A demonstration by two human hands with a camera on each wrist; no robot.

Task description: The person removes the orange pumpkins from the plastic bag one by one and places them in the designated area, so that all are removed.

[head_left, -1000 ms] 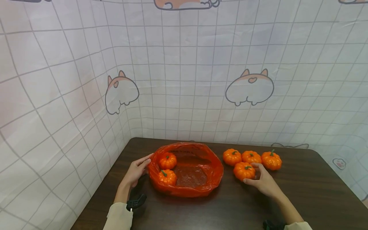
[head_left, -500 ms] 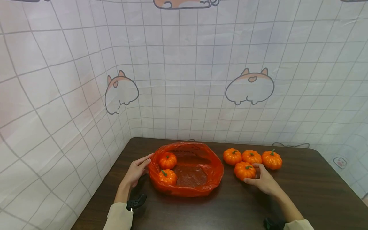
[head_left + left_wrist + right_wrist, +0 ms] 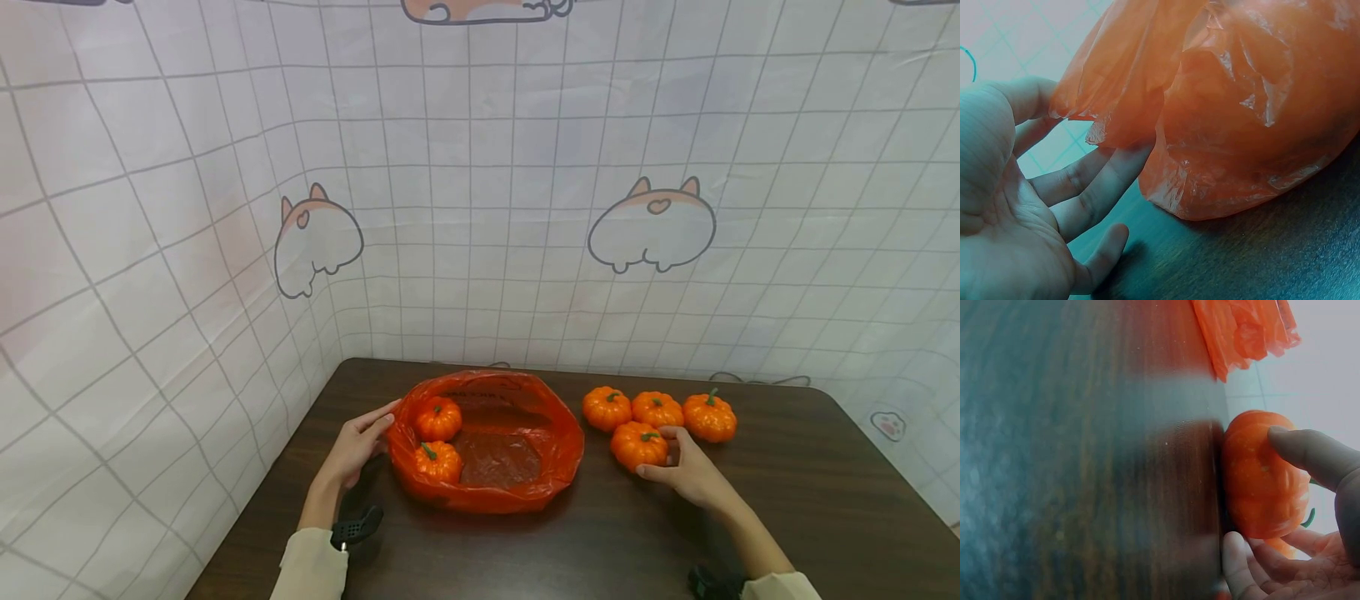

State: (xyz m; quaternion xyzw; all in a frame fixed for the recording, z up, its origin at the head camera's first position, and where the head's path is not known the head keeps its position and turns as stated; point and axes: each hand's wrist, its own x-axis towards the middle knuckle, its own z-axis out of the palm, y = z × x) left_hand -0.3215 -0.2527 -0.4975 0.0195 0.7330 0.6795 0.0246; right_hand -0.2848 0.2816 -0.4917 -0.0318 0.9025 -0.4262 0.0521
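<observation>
On the table [image 3: 810,475], two pumpkins [image 3: 438,463] are lying inside the bag [image 3: 491,500], whose rim the left hand [image 3: 352,452] is pinching; alongside, the right hand [image 3: 693,477] is gripping the front pumpkin [image 3: 636,448] between thumb and fingers, three more [image 3: 656,408] sitting just behind.

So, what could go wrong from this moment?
The right hand holds a glossy, round pumpkin, so it might slip. It sits right beside other pumpkins, so lifting it may push them. The left hand holds the thin bag by its edge; if it lets go, that side might sag.
</observation>
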